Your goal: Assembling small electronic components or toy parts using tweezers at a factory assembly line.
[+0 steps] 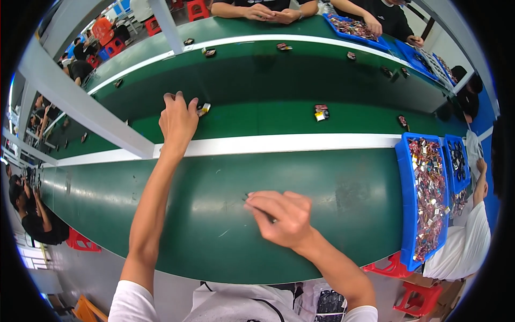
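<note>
As right hand (285,217) pinches a tool (273,219), left hand (178,119), grip unclear, hovers beside a part (204,110) toward near edge of belt (263,119): likely light, stiff; grab its sides!

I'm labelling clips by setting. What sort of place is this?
Probably a factory assembly or sorting line: a green conveyor-like belt has small parts spaced along it, a blue tray is heaped with components, and other people are stationed on both sides.

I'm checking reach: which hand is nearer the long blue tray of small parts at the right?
Right. The right hand is over the green table, left of the tray; the left hand is farther left, beyond the white rail.
</note>
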`<act>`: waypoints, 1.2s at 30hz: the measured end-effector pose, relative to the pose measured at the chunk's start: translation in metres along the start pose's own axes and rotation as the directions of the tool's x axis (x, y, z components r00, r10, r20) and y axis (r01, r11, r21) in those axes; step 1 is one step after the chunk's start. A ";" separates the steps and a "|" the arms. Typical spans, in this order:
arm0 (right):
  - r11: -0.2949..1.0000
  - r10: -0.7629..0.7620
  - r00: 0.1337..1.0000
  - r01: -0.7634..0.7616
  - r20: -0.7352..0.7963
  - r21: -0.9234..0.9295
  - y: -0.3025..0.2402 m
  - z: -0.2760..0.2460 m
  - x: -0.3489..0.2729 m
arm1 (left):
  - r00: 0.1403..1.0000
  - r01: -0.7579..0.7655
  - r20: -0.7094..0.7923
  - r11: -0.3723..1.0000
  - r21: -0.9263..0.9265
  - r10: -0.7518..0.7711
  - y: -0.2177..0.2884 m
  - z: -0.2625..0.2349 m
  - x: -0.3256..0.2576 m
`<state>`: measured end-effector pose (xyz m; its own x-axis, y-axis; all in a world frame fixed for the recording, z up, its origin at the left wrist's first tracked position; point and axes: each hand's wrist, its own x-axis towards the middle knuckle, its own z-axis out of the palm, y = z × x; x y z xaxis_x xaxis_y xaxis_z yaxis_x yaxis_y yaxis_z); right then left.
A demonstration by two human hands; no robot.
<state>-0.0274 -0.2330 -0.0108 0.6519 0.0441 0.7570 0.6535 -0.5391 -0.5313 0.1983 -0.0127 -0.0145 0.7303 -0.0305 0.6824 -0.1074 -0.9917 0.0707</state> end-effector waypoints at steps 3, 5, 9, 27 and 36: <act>0.995 -0.094 0.996 0.094 0.004 -0.045 -0.002 0.002 -0.005 | 0.952 -0.305 -0.095 0.897 -0.320 0.290 0.037 -0.001 0.015; 0.995 -0.087 0.992 0.091 0.090 -0.042 -0.003 0.002 -0.010 | 0.855 0.020 0.367 0.683 -0.730 0.367 0.089 -0.011 0.030; 0.996 -0.065 0.989 0.072 0.130 -0.054 -0.006 0.001 -0.011 | 0.718 0.151 0.434 0.486 -0.861 0.545 0.182 0.005 0.042; 1.000 -0.024 0.996 0.023 0.091 0.007 -0.006 -0.001 -0.005 | 0.474 0.605 0.742 0.437 -0.665 0.473 0.170 -0.018 0.030; 0.738 0.537 0.830 -0.549 0.151 0.393 -0.015 -0.008 -0.001 | 0.505 0.805 0.831 0.220 -0.551 0.234 0.054 -0.108 -0.072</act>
<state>-0.0414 -0.2315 -0.0007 0.9501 -0.1263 0.2854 0.2754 -0.0910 -0.9570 0.0670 -0.0509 0.0191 0.9042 -0.3512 -0.2430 0.1920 -0.1740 0.9658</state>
